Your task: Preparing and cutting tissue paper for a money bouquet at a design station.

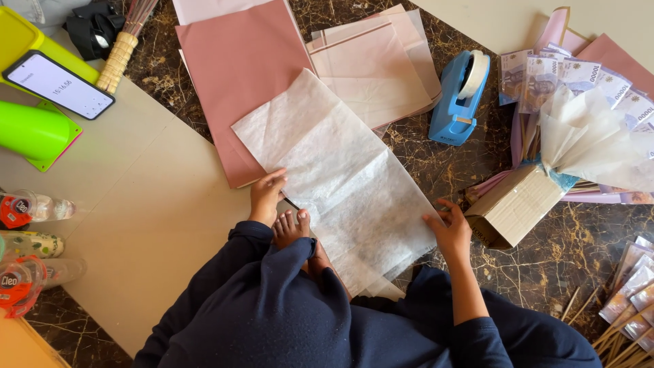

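A large sheet of white tissue paper (340,177) lies slantwise on the dark marble floor, over a pink paper sheet (235,68). My left hand (267,194) presses on the tissue's near left edge, fingers bent, next to a thin dark stick (291,202). My right hand (446,228) rests flat on the tissue's near right edge, close to a small cardboard box (514,204). My bare foot (291,228) shows between the hands, below the left one.
A blue tape dispenser (458,95) stands beyond the tissue. A bouquet of banknotes and white tissue (586,116) lies at right. Pale pink sheets (375,65) sit behind. A beige board (136,197), phone (58,85), green cone (30,129) and bottles (30,208) are at left.
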